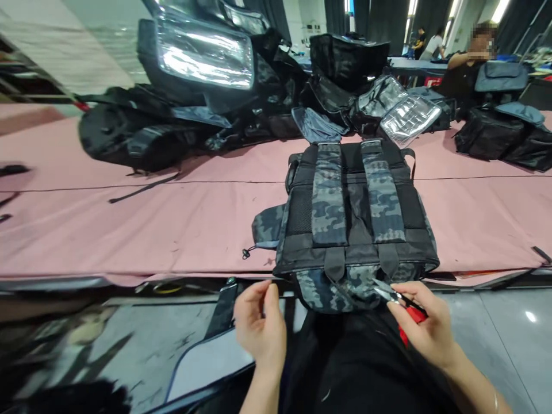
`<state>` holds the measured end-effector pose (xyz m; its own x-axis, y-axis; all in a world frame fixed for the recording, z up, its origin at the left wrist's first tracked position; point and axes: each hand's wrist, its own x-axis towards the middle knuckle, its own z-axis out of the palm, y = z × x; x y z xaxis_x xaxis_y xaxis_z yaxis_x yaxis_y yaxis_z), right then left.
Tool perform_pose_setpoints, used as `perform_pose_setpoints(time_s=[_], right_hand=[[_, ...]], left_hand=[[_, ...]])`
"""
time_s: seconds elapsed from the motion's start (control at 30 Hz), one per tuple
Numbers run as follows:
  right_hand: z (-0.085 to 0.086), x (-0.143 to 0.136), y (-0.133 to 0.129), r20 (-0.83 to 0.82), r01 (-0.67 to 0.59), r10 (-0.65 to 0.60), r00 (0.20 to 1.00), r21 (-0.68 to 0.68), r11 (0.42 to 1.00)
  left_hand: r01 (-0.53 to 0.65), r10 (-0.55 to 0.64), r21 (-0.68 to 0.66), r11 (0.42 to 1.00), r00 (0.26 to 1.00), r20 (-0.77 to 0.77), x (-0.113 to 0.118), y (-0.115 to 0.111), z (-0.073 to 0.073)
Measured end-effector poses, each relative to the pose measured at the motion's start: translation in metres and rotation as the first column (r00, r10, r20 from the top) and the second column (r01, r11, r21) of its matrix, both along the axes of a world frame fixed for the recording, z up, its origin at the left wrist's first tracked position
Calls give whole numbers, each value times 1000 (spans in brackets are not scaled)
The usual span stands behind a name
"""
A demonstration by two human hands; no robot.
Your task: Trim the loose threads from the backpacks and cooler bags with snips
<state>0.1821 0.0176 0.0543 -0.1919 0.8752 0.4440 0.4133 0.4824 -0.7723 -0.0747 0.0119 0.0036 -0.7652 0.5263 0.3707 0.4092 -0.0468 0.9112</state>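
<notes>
A camouflage and black backpack (353, 213) lies strap side up, its lower end hanging slightly over the table's front edge. My right hand (425, 322) is closed around thread snips (399, 299) with metal blades and red and black on the handle. Their tips point left, at the bag's lower edge. Off the bag's lower left corner, my left hand (261, 322) is closed with the fingertips pinched together. Whatever the pinch holds, if anything, is too small to make out. From the bag's left side sticks out a camouflage flap (269, 225) with a cord and toggle.
Pink cloth covers the table (207, 224). Behind the backpack are heaped black bags (142, 126), some with clear plastic windows (204, 54). More bags (495, 132) lie at the right. A person (466, 69) is across the table; others stand farther back. A white-topped seat (211, 359) is below left.
</notes>
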Motion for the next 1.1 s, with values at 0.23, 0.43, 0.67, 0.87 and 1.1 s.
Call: perform_pose_setpoints(time_s=[0.23,0.43,0.67,0.87,1.1], right_hand=[[-6,-14,5,72,-41,35,997,79,996],[-1,-21,15,89,-47,31,996,180,983],[3,-39,24,230,-156,111,967,186,970],[5,-45,31,295,-199,139,945,185,963],[0,-36,30,145,-89,61,988,191,978]], left_hand=[[602,-416,159,783,317,852,76,-29,4],[582,-512,346,736,144,847,88,-17,14],[644,-555,44,764,621,554,82,-23,7],[640,-537,-47,767,679,500,82,-24,12],[555,-475,97,826,594,650,88,-27,3]])
